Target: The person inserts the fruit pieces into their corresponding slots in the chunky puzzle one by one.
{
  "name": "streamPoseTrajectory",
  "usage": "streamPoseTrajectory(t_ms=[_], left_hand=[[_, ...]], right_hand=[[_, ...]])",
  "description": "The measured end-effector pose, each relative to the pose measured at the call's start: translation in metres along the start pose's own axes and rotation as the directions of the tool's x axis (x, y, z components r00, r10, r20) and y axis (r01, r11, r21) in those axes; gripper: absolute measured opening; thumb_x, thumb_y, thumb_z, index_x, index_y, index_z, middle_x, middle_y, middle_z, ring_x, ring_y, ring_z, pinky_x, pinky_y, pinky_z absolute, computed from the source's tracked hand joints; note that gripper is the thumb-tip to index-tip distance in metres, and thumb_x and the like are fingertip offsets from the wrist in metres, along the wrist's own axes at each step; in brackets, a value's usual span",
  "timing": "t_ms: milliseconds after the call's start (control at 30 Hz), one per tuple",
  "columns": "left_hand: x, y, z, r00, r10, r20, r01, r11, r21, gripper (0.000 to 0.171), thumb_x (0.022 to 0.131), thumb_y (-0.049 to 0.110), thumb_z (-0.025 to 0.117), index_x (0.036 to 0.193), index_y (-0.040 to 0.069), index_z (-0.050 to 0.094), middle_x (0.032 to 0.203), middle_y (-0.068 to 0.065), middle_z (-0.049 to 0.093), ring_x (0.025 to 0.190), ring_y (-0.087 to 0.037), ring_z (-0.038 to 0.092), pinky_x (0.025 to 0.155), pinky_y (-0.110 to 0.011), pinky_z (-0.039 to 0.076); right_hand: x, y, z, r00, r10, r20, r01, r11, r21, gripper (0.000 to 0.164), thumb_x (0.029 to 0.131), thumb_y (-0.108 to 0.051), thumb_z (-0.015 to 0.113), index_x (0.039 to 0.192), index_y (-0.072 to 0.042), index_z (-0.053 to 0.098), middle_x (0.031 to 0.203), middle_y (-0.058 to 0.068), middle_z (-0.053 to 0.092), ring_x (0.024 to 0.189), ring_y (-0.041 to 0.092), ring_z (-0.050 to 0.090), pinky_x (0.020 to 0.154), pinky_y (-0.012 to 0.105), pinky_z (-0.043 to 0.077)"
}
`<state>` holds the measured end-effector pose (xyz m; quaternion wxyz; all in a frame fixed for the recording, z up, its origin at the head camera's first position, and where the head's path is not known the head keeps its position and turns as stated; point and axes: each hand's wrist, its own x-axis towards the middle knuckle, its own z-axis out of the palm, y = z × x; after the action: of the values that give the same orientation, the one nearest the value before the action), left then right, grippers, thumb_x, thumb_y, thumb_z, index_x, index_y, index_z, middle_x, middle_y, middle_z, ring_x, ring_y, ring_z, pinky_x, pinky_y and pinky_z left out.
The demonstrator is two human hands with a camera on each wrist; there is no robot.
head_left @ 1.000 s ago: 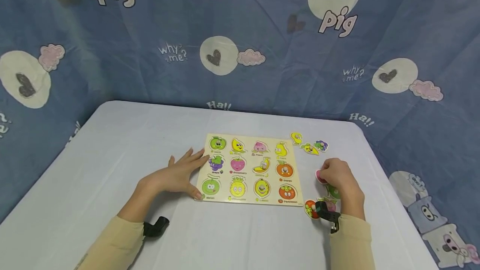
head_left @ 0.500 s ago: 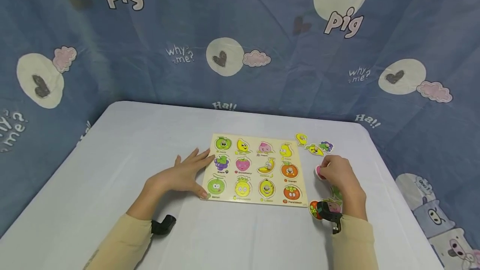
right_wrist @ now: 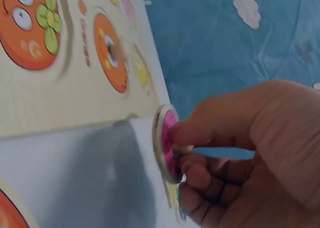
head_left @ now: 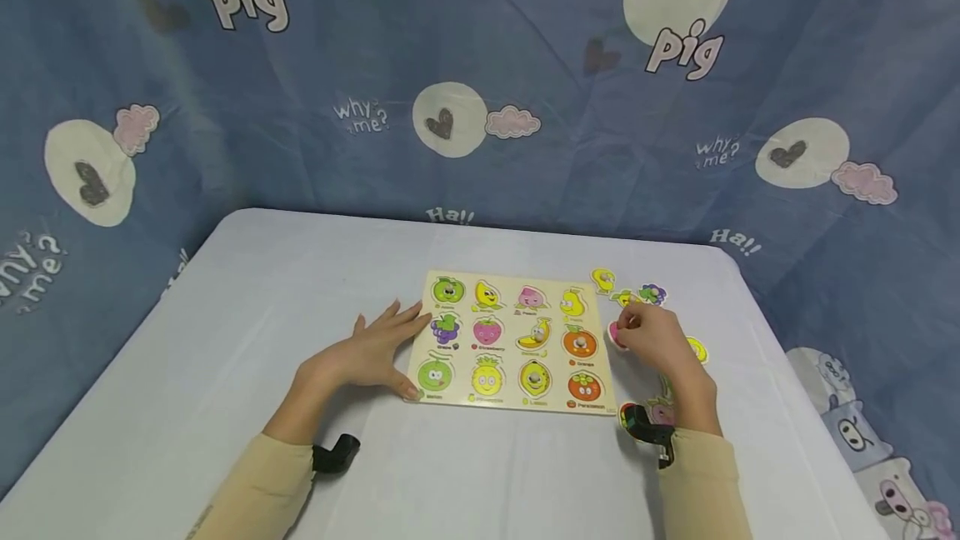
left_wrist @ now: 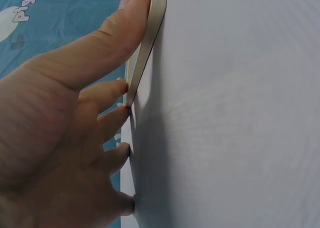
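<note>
Board (head_left: 512,369) w/ fruit pics lies flat on white table (head_left: 480,482). R hand (head_left: 660,340) just off board's R edge, thumb + fingers pinching a round pink piece (right_wrist: 170,138) by its knob; piece is tilted up on edge, face toward the palm, just beside board & not in it. L hand (head_left: 371,352) at board's L edge, fingers spread & nearly straight, thumb touching near L corner, so gripping nothing.

Orange (head_left: 580,343), banana (head_left: 534,333) & lemon (head_left: 535,377) pics on board have knobs. Loose pcs all R of board: yellow pc (head_left: 603,279) by far R corner, purple grape pc (head_left: 653,294) further R, another yellow pc (head_left: 697,348) past R hand, red pc (head_left: 625,413) by near R corner, partly hidden by black wrist cam (head_left: 647,425). Others there mostly covered, can't tell which. Blue curtain (head_left: 525,173) w/ "pig" lettering behind board; tan sleeves (head_left: 251,482) on near side.
</note>
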<state>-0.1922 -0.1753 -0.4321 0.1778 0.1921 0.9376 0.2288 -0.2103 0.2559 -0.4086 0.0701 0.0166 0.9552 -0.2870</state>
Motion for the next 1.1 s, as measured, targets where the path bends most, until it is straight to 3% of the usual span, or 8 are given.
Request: streamPoseTrajectory(t_ms=[400,600,733,900,1100], left_hand=[[-0.004,-0.003,0.003,1.000,0.001,-0.016,-0.001,1.000,-0.016,0.128,0.054,0.057,0.090,0.158,0.017,0.028,0.168,-0.007,0.016,0.155,-0.041,0.003,0.113,-0.078,-0.001],[-0.002,0.000,-0.001,1.000,-0.002,-0.003,0.002,1.000,0.008,0.127,0.054,0.057,0.090,0.158,0.017,0.028,0.168,-0.007,0.016,0.155,-0.040,0.004,0.113,-0.078,0.000],[-0.003,0.002,-0.003,1.000,-0.009,-0.004,0.009,1.000,-0.003,0.127,0.054,0.055,0.091,0.158,0.016,0.029,0.168,-0.008,0.017,0.155,-0.041,0.003,0.113,-0.078,-0.001],[-0.004,0.001,-0.004,1.000,-0.013,-0.003,0.013,1.000,0.005,0.127,0.054,0.057,0.090,0.158,0.017,0.029,0.168,-0.007,0.016,0.155,-0.040,0.003,0.113,-0.078,-0.001],[-0.004,0.001,-0.001,1.000,0.002,-0.004,-0.002,1.000,-0.015,0.126,0.055,0.057,0.090,0.158,0.017,0.029,0.168,-0.007,0.016,0.155,-0.040,0.002,0.112,-0.079,-0.002]], right_hand=[[0.005,-0.034,0.024,0.985,-0.174,0.005,0.173,0.983,0.059,0.001,0.084,-0.008,0.065,0.085,-0.009,0.065,0.076,0.006,0.057,0.071,0.020,0.049,0.058,0.029,0.040],[0.003,-0.050,0.037,0.976,-0.219,0.020,0.217,0.974,0.067,0.003,0.084,-0.008,0.066,0.087,-0.009,0.066,0.086,0.006,0.060,0.077,0.020,0.052,0.061,0.028,0.043],[0.004,-0.060,0.043,0.966,-0.258,0.015,0.257,0.965,0.059,0.003,0.085,-0.008,0.065,0.086,-0.008,0.067,0.085,0.006,0.061,0.076,0.020,0.052,0.061,0.028,0.042],[0.003,-0.074,0.054,0.965,-0.257,0.053,0.251,0.964,0.092,0.003,0.087,-0.010,0.064,0.089,-0.009,0.067,0.084,0.005,0.060,0.073,0.020,0.052,0.055,0.028,0.044],[0.003,-0.088,0.067,0.950,-0.303,0.077,0.298,0.952,0.078,0.004,0.088,-0.010,0.064,0.088,-0.007,0.067,0.083,0.003,0.060,0.076,0.018,0.051,0.064,0.027,0.041]])
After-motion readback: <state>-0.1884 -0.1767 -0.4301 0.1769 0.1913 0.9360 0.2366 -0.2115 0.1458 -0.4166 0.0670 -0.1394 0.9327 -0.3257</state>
